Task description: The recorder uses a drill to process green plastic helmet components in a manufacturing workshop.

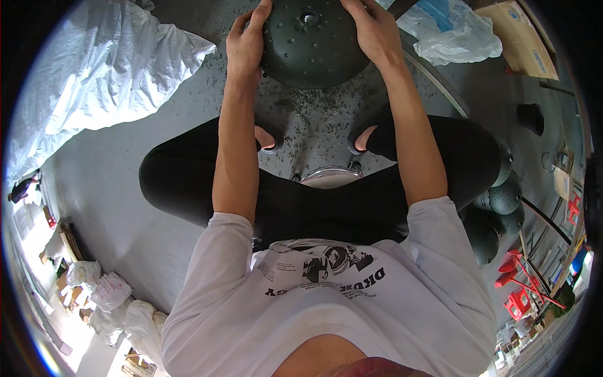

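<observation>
A large dark grey-green round shell [314, 53], dotted with small pits or bumps, sits at the top of the view in front of my feet. A small shiny round fitting or hole shows near its middle. My left hand [248, 41] grips its left side, the thumb laid along the surface. On the opposite side, my right hand [377, 34] presses against it. The upper edge of the shell and some fingertips are cut off by the frame. Small dark crumbs [314, 119] lie scattered on the grey floor beneath it.
Similar dark balls [505, 195] are heaped beside my right knee. A white woven sheet [125, 75] spreads at the left. Far right are a clear plastic bag [458, 38], a cardboard box [518, 38], a black cup [531, 118] and red stools [518, 303].
</observation>
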### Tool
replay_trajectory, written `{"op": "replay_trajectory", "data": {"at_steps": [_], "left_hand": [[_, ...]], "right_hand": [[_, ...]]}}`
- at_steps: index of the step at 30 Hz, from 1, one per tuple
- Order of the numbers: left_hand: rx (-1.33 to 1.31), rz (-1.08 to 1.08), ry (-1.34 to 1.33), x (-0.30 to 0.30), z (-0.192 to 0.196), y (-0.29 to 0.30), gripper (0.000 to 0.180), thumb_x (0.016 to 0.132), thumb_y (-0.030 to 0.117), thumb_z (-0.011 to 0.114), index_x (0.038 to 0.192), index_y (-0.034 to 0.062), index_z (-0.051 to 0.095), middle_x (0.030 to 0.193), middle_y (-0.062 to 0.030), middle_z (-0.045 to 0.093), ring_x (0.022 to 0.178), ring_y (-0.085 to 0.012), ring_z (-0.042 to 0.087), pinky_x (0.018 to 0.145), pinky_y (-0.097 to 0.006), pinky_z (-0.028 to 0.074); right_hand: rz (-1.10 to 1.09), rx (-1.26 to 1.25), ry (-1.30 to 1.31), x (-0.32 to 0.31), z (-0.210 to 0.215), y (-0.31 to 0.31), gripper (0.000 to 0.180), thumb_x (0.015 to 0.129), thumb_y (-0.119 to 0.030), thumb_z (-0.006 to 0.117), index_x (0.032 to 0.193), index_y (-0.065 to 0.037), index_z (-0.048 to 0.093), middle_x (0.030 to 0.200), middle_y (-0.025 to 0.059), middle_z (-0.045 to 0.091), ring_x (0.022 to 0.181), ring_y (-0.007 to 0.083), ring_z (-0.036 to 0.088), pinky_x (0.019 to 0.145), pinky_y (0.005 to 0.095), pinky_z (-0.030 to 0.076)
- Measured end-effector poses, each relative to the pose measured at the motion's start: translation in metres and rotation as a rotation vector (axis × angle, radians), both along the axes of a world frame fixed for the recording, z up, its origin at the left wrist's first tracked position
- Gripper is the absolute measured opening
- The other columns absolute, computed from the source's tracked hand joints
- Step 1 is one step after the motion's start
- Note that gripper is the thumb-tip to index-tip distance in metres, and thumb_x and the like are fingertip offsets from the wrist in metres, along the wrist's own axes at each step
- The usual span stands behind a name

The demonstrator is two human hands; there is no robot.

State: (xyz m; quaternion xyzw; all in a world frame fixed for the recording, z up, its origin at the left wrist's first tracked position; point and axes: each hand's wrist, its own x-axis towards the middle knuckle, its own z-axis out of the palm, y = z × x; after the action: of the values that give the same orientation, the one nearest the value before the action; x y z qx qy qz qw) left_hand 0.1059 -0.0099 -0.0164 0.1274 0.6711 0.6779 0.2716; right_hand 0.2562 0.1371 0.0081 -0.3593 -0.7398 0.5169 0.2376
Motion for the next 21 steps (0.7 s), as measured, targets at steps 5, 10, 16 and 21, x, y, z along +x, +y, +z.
{"op": "replay_trajectory", "data": {"at_steps": [5, 10, 16, 21], "left_hand": [[0.007, 0.012, -0.011, 0.000, 0.002, 0.001, 0.060, 0.099, 0.046, 0.065, 0.129, -0.0062, 0.065, 0.112, -0.0139, 0.070, 0.098, -0.0217, 0.067, 0.087, -0.031, 0.052], [-0.007, -0.002, -0.029, 0.001, 0.008, 0.000, 0.059, 0.099, 0.045, 0.065, 0.128, -0.0061, 0.065, 0.113, -0.0136, 0.071, 0.097, -0.0209, 0.066, 0.086, -0.030, 0.051], [0.005, -0.004, -0.010, -0.003, 0.005, 0.001, 0.058, 0.099, 0.045, 0.065, 0.126, -0.0065, 0.067, 0.108, -0.0113, 0.071, 0.094, -0.0192, 0.066, 0.085, -0.030, 0.051], [0.000, 0.011, -0.007, -0.007, -0.002, 0.003, 0.057, 0.099, 0.044, 0.065, 0.125, -0.0065, 0.067, 0.107, -0.0111, 0.071, 0.094, -0.0186, 0.066, 0.084, -0.029, 0.051]], "right_hand": [[-0.015, -0.009, 0.017, -0.004, -0.002, 0.001, 0.068, 0.099, -0.057, 0.056, 0.129, 0.003, 0.065, 0.121, 0.0231, 0.070, 0.111, 0.0370, 0.066, 0.096, 0.0447, 0.048], [-0.042, -0.012, -0.005, -0.008, -0.009, 0.005, 0.066, 0.100, -0.055, 0.056, 0.129, 0.003, 0.065, 0.120, 0.0225, 0.070, 0.110, 0.0366, 0.066, 0.096, 0.0445, 0.048], [-0.033, -0.034, 0.001, -0.009, -0.007, 0.004, 0.065, 0.100, -0.054, 0.056, 0.128, 0.003, 0.066, 0.119, 0.0223, 0.070, 0.108, 0.0359, 0.066, 0.095, 0.0445, 0.049], [-0.016, -0.021, 0.056, -0.006, 0.000, 0.001, 0.063, 0.100, -0.052, 0.058, 0.126, 0.004, 0.067, 0.116, 0.0218, 0.071, 0.105, 0.0347, 0.067, 0.093, 0.0437, 0.049]]}}
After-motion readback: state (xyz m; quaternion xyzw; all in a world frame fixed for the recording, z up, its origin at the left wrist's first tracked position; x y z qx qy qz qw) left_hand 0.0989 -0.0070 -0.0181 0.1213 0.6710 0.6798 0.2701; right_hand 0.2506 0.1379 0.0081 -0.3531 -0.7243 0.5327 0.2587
